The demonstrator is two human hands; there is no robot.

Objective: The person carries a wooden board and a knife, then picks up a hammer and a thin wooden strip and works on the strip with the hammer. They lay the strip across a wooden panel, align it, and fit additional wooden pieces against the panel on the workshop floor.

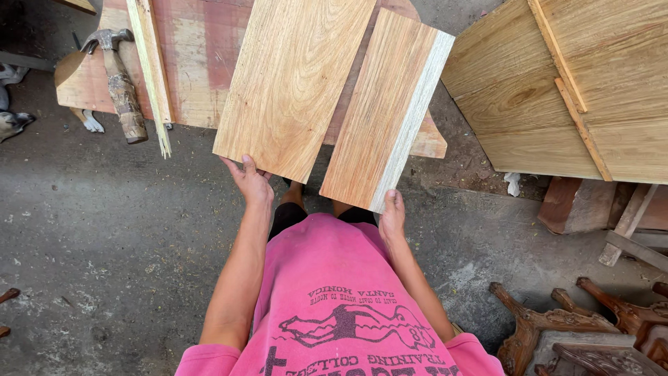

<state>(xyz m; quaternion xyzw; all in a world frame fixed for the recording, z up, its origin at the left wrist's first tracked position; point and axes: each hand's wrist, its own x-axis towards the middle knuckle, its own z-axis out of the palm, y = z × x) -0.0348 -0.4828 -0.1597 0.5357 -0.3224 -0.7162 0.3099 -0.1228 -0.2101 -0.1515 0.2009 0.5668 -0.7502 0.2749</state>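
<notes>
Two wooden boards lie side by side on a reddish plywood sheet (pixel 202 63). My left hand (pixel 249 181) grips the near edge of the wider pale board (pixel 296 76). My right hand (pixel 392 214) holds the near corner of the narrower orange-brown board (pixel 383 104), which has a pale strip along its right side. Both boards run away from me, tilted to the right, with a thin gap between them. My pink shirt fills the bottom of the view.
A claw hammer (pixel 118 80) and a thin wood strip (pixel 152 66) rest on the plywood at the left. A large panel with thin battens (pixel 563 83) lies at right. Carved wooden legs (pixel 591 327) and offcuts sit at lower right. The floor is grey concrete.
</notes>
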